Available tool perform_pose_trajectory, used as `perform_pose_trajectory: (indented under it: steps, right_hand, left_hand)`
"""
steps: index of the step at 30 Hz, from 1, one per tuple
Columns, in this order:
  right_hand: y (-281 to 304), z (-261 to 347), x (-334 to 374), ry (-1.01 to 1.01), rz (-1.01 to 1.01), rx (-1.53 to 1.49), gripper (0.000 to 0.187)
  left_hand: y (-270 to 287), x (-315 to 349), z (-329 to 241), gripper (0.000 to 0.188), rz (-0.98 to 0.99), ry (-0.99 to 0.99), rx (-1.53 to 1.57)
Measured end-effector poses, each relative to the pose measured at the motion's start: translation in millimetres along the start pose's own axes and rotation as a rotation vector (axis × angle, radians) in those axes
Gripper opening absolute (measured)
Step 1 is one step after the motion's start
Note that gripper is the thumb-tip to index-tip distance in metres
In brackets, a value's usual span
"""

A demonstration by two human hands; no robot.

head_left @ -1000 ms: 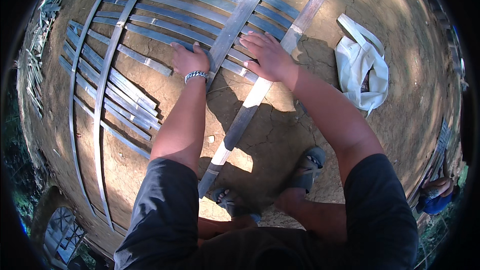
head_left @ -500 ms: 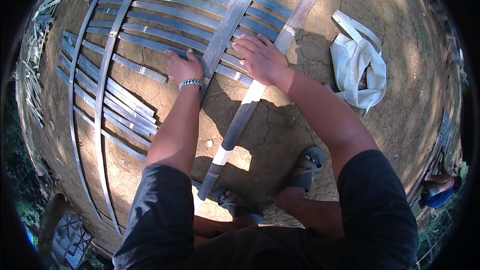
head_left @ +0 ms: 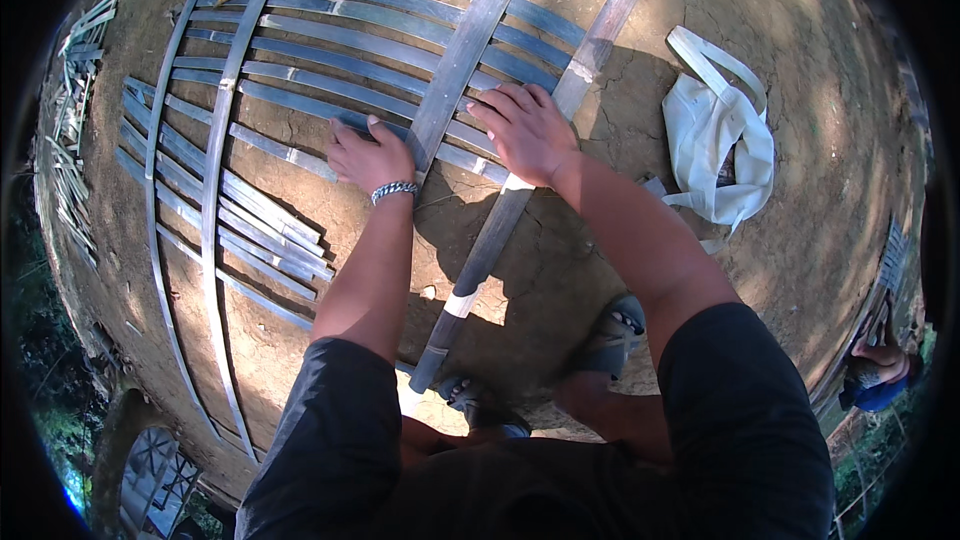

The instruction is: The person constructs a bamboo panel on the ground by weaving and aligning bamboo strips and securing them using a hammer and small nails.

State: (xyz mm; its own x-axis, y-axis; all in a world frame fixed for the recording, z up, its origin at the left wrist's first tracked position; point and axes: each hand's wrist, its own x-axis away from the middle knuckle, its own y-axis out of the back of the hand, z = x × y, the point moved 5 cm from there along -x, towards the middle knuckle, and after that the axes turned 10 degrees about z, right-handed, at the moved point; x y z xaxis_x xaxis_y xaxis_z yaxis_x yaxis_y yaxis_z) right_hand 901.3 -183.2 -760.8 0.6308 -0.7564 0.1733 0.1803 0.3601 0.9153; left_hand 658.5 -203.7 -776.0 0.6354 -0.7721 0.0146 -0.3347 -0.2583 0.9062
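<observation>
A grid of long, flat grey bamboo strips lies on the ground before me. My left hand (head_left: pixel 370 155) rests open, thumb apart from the fingers, against the near edge of a cross slat (head_left: pixel 290 99), just left of a wide lengthwise strip (head_left: pixel 456 68). On my left wrist is a chain bracelet (head_left: pixel 394 190). My right hand (head_left: pixel 527 133) lies over the right-hand lengthwise strip (head_left: pixel 487 240), its slightly bent fingers reaching left over the ends of the cross slats. Its palm hides part of that strip. Neither hand visibly lifts anything.
Shorter loose slats (head_left: pixel 270 225) lie at the left under two thin lengthwise strips (head_left: pixel 210 230). A white cloth bag (head_left: pixel 715 140) sits on the ground at right. A pile of strips (head_left: pixel 70 170) lies far left. Another person (head_left: pixel 878 375) is at the far right edge.
My right hand has drawn its fingers in a little and shifted slightly down. My left hand has stayed nearly in place. The view has tilted slightly.
</observation>
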Motion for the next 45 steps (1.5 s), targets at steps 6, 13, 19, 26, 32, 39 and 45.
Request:
perform_pose_trajectory:
  steps: [6,13,19,26,32,39,45]
  right_hand:
    - [4,3,-2,-0.05,-0.027,0.06,0.055]
    - [-2,-4,-8,-0.072,0.07,0.053,0.057]
    - [3,-2,-6,-0.06,0.023,0.004,0.06]
    - [4,-3,-7,-0.06,0.032,-0.034,0.061]
    - [11,-3,-11,-0.063,0.028,-0.061,0.06]
    - [14,-3,-15,-0.058,0.05,-0.079,0.06]
    - [12,-3,-15,-0.04,0.02,-0.082,0.061]
  left_hand:
    - [-6,1,-14,0.056,-0.011,-0.197,-0.098]
    - [-5,-1,-21,0.056,0.054,-0.16,-0.043]
    - [-3,-1,-28,0.058,0.075,-0.168,-0.058]
    - [-10,-1,-23,0.059,0.157,-0.147,-0.176]
    - [-9,-3,-29,0.065,0.207,-0.143,-0.148]
    - [-7,-5,-32,0.067,0.263,-0.109,-0.161]
    - [-4,-6,-35,0.067,0.281,-0.094,-0.167]
